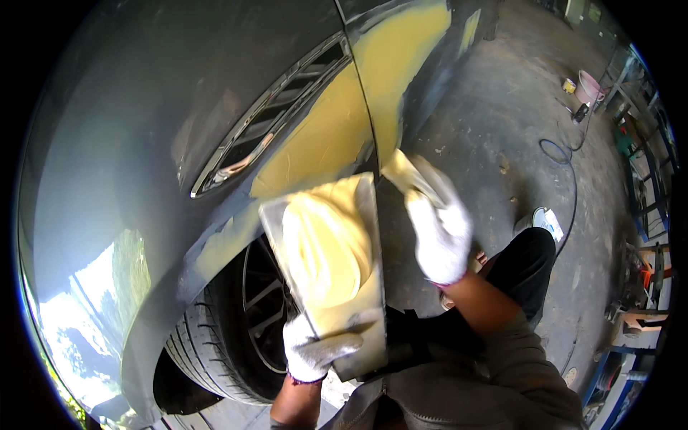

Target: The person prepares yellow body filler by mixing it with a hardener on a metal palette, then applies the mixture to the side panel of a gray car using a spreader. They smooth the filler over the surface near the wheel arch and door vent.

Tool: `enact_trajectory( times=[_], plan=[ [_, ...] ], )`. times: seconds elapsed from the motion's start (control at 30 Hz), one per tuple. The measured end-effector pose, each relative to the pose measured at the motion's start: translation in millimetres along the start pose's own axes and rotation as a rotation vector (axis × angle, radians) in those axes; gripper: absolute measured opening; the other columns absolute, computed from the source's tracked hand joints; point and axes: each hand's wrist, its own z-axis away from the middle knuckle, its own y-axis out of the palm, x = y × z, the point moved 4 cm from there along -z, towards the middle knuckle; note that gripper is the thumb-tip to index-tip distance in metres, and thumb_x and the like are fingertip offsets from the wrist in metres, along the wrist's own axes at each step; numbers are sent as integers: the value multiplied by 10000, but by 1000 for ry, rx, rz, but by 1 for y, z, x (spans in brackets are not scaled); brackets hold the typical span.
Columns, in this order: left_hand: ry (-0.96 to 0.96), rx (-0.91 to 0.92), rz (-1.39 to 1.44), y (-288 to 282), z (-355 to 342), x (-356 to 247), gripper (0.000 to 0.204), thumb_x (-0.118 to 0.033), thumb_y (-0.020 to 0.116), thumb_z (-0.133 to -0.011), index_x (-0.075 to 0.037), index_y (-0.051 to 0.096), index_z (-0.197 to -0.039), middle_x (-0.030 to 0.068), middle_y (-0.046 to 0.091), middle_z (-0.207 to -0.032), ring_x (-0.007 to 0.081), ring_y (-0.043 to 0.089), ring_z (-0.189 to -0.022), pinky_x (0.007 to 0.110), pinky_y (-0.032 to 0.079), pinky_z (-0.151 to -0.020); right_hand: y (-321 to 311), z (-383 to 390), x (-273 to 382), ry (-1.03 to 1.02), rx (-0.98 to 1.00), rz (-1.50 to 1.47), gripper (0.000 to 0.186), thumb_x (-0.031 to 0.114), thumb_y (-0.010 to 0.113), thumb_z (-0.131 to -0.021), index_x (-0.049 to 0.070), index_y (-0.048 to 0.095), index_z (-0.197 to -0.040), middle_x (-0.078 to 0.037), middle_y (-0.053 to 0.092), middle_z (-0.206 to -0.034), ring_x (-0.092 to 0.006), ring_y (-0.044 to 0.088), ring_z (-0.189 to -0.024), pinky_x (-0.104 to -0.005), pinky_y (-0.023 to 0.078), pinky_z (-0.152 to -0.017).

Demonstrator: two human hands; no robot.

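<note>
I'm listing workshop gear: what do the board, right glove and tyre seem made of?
Board: perhaps metal or plastic; flat, straight-edged, greyish with a dull sheen.
Right glove: apparently knitted fabric; matte white, fitting snugly.
Tyre: rubber, by its look; matte, dark, with grooved tread.

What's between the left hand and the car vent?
Between the left hand and the vent, the head view shows a board, its yellow paste, then yellow-coated panel.

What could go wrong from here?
The left hand holds a board heaped with yellow paste; tilting could drop some, perhaps onto the tire.
Yellow patches flank the panel seam; the spreader in the right hand could push paste into it.
The slatted vent sits close beside one patch; stray paste might smear it.
</note>
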Motion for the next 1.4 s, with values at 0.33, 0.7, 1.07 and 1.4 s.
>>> enact_trajectory(
  times=[0.33, 0.7, 1.07, 1.4],
  plan=[
    [210, -30, -390, 16, -29, -33, 416, -28, 822, -701, 56, 690, -1087, 118, 728, -950, 163, 669, -843, 293, 532, -786, 0, 16, 51, -554, 592, 607, 348, 189, 718, -755, 227, 754, -1100, 7, 710, -1130, -220, 639, -1099, -461, 413, -1100],
    [179, -429, -355, -10, 18, -56, 431, -17, 758, -591, 71, 699, -1009, 115, 710, -946, 210, 662, -846, 292, 525, -778, 33, -27, -59, 240, -91, -501, 352, 21, 606, -952, -87, 560, -1283, -109, 648, -1222, -145, 614, -1097, -268, 471, -979],
    [309, -462, -127, -54, 62, 4, 564, 2, 788, -687, 67, 576, -1206, 137, 665, -1045, 260, 656, -886, 341, 541, -836, 73, 2, -72, 93, -200, -115, 364, 31, 572, -958, 48, 598, -1321, -141, 629, -1249, -222, 607, -1154, -314, 460, -996],
    [214, -511, 22, -79, 69, 41, 474, -116, 626, -943, 56, 450, -1348, 141, 626, -1152, 228, 654, -939, 347, 550, -874, 72, -4, -83, -81, -250, 304, 408, 19, 569, -958, 41, 567, -1365, -128, 589, -1315, -222, 570, -1210, -299, 426, -1034]
  ],
)
